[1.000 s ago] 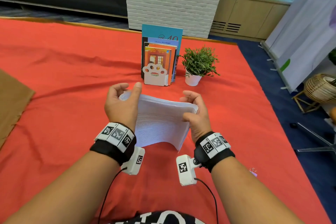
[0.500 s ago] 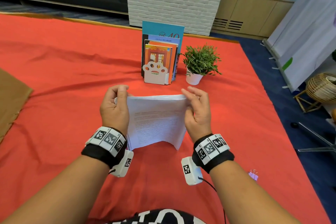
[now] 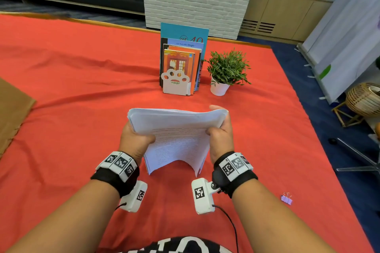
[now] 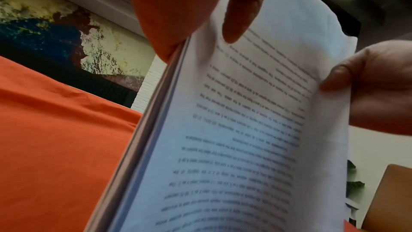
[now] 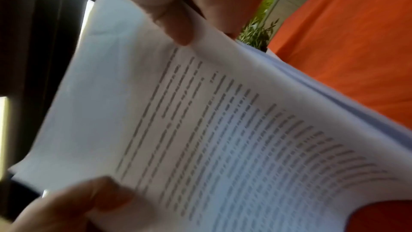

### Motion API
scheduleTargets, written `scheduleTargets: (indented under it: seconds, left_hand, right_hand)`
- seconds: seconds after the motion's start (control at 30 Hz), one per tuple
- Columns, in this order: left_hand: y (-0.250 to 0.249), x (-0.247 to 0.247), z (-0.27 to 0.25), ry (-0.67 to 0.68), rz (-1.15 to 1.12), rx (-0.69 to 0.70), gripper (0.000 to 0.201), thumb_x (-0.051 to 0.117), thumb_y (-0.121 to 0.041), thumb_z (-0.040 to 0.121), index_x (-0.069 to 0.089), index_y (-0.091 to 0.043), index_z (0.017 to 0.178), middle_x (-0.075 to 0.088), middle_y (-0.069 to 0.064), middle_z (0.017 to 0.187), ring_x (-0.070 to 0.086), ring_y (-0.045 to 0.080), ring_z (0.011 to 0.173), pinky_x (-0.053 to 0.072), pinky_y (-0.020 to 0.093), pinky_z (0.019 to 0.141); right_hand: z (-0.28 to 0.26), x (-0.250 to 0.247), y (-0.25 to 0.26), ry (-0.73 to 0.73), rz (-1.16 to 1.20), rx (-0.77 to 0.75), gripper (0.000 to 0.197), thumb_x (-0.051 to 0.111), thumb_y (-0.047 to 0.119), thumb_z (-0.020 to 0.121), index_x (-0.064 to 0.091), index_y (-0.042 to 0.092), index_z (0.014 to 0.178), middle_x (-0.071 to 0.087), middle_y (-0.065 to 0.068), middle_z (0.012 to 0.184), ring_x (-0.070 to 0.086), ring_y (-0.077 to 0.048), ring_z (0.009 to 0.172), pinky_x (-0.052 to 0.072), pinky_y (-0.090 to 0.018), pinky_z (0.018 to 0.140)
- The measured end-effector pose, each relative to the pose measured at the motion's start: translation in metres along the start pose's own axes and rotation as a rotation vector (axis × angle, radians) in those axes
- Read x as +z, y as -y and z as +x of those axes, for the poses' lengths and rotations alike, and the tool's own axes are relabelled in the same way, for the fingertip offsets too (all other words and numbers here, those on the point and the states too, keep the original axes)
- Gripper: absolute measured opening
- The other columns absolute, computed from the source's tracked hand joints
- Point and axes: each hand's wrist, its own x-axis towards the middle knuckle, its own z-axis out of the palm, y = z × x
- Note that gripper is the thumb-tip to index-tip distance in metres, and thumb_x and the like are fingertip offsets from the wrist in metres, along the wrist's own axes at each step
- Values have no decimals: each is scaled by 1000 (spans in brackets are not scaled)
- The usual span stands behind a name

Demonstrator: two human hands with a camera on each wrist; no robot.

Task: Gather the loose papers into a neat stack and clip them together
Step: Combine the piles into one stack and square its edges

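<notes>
Supporting surface: a table covered with a creased orange-red cloth [image 3: 82, 88], its tan wooden edge visible along the far side; upright near the far centre, a row of books [image 3: 182, 61] held by a white paw-shaped bookend [image 3: 175, 82]; just beside them to the right, a small green plant in a white pot [image 3: 224, 72]; at the left margin, a flat brown sheet [image 3: 12, 113]; near the right edge, close to the viewer, two small lilac binder clips [image 3: 286, 199].

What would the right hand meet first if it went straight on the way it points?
Probably the potted plant: the right hand, holding the papers, points away from the person toward it. Depth is unclear, so it could pass beside it.
</notes>
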Motion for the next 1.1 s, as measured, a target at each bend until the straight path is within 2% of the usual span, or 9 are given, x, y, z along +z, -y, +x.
scheduleTargets:
  seconds: [0.13,0.23,0.33,0.47,0.6,0.7,0.83,0.97,1.1]
  left_hand:
    - [-3,-1,-1,50,-22,49,43,53,7,48,60,-22,79,59,4,74,57,22,72,48,32,67]
    - [-1,-5,-4,84,-47,106,35,71,-6,66,66,-31,91,71,-5,85,66,15,83,56,28,70]
    - [-4,-2,-5,76,-61,146,23,75,-24,74,66,-34,93,74,-12,84,68,6,81,56,23,71]
    - [2,3,-6,46,-31,66,17,73,-16,76,67,-28,86,74,-8,81,68,14,80,53,35,78]
    - [8,2,-9,44,-14,24,18,71,-10,79,67,-27,85,74,-9,81,67,17,83,53,40,85]
    - [5,1,-8,50,-24,25,18,73,-12,77,68,-26,88,73,-4,85,67,22,85,54,42,85]
    - [1,-1,-9,82,-32,33,28,74,-22,70,68,-24,97,71,10,99,66,26,93,53,46,89]
    - [-2,0,-11,142,-60,84,29,72,-23,73,69,-26,102,74,-3,96,66,19,96,53,37,89]
    - [-2,2,-12,93,-65,82,19,63,-12,86,69,-22,102,72,3,97,65,21,95,51,40,90]
  right_hand:
    - [1,-6,3,7,25,10,57,37,-6,50,58,29,90,53,4,76,49,-3,63,38,-26,61]
    - [-4,-10,2,16,-86,-182,79,37,-17,63,49,35,121,56,-3,98,56,-8,81,47,-24,76]
    - [1,-9,4,4,-421,-534,80,36,-22,65,47,15,135,48,-8,118,48,-7,110,36,-13,98]
    - [5,-8,10,-10,-668,-670,65,38,-14,67,60,12,123,50,-6,126,46,-15,119,38,-40,104]
    - [-5,2,27,-135,-995,-781,75,44,-1,62,50,25,132,45,-1,144,33,-22,137,19,-52,113]
    - [-14,16,39,-12,-1117,-916,73,42,1,69,43,20,139,40,-1,149,25,-22,144,11,-58,115]
    - [-21,33,36,307,-1290,-882,64,36,8,77,40,13,140,43,-2,148,32,-20,142,21,-60,113]
    - [-24,40,34,390,-1313,-892,65,36,8,79,34,12,144,38,-3,151,30,-21,142,14,-57,117]
    - [-26,44,31,481,-1322,-934,68,48,5,75,38,13,142,41,-3,149,34,-23,141,18,-57,114]
